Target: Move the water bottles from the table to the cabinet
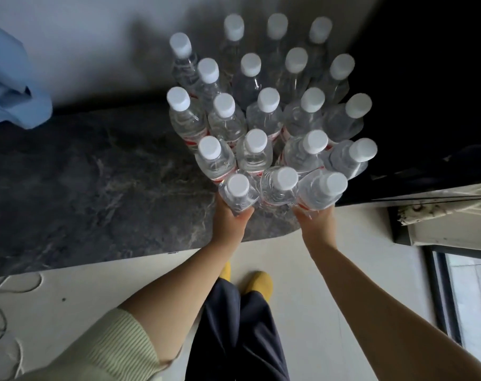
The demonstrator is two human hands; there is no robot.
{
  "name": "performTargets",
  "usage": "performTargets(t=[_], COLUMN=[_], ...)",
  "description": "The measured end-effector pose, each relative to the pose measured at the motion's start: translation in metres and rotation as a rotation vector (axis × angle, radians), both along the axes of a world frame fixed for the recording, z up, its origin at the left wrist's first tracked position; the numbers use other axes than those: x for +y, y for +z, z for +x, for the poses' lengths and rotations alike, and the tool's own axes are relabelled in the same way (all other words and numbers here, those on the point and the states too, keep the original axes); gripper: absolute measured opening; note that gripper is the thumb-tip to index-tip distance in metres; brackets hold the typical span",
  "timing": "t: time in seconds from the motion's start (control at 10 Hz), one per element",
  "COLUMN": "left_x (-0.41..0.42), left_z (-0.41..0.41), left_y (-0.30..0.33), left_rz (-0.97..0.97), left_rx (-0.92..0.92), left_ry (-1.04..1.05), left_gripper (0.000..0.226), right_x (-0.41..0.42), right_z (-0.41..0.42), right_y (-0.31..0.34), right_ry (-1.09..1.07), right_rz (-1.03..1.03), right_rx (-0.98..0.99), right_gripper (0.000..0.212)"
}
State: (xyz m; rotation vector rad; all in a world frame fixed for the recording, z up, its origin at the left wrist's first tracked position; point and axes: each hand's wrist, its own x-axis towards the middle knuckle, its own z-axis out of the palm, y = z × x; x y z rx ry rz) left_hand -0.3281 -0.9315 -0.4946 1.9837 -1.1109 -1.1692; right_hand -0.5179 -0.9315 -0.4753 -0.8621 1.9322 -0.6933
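Bottles [264, 111] clustered upright on dark marble table [82, 174], white caps up. My left hand [229, 221] grips the bottle at the cluster's near-left corner [238, 192]; my right hand [315, 222] grips the near-right one [320, 189]. Both sit at the table's near edge. Blue cloth [11, 86] lies far left of the cluster.

Both bare forearms extend forward, roughly parallel. Left hand [229, 220] and right hand [316, 222] are each curled around the lower body of a bottle; fingers mostly hidden, wrists straight.
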Motion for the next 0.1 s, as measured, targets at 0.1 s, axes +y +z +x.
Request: performTargets(t=[0.1], left_x=[0.0039], left_z=[0.0036], left_y=[0.0082], left_rz=[0.064], left_rx=[0.063], left_ry=[-0.023], left_gripper=[0.073], right_x=[0.0032], right_z=[-0.0011], right_y=[0.0033], right_ry=[0.049], right_rz=[0.023], right_rx=[-0.017], right_gripper=[0.061])
